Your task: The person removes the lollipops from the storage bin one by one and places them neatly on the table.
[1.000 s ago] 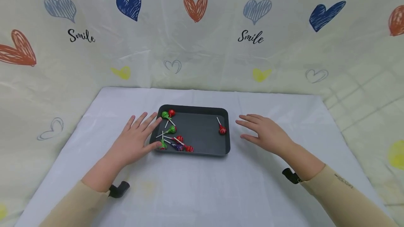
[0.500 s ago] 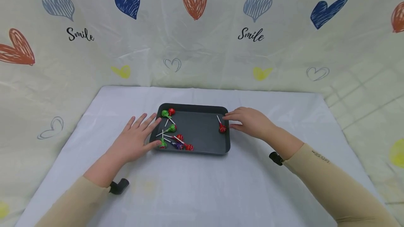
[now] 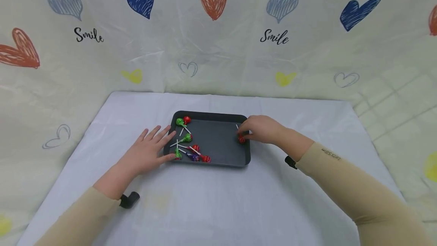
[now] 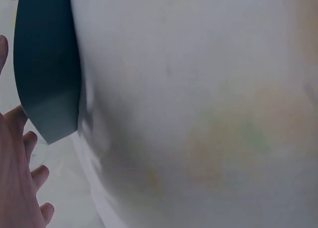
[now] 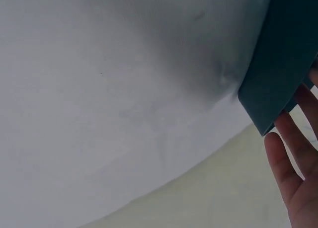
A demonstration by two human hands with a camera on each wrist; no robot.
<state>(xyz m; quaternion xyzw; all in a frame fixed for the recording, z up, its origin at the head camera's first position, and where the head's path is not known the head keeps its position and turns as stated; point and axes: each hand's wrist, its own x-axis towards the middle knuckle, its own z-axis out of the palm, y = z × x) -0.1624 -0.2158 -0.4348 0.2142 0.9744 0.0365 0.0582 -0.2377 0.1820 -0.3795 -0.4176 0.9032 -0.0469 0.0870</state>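
A dark grey tray (image 3: 222, 145) lies on the white-covered table with lollipops in it. My right hand (image 3: 261, 129) reaches over the tray's right rim, its fingers and thumb pinching a red lollipop (image 3: 241, 139); its stick shows partly above the fingers. Spread at the tray's left rim, my left hand (image 3: 145, 153) has straight fingers and holds nothing. Near its thumb lie a green lollipop (image 3: 178, 154), a purple lollipop (image 3: 194, 157) and red lollipops. In the right wrist view, the right hand's fingers (image 5: 290, 148) pass over the tray's dark outer wall (image 5: 278, 64).
More lollipops, including a green lollipop (image 3: 187, 137) and a red lollipop (image 3: 187, 119), lie along the tray's left side. White cloth (image 3: 205, 200) covers the table. Behind it hangs a cloth backdrop (image 3: 239, 56) printed with hearts. Black wrist cameras sit under both sleeves.
My right hand has moved left from beside the tray, over its rim, and its fingers have closed around the red lollipop. The left hand has stayed at the left rim.
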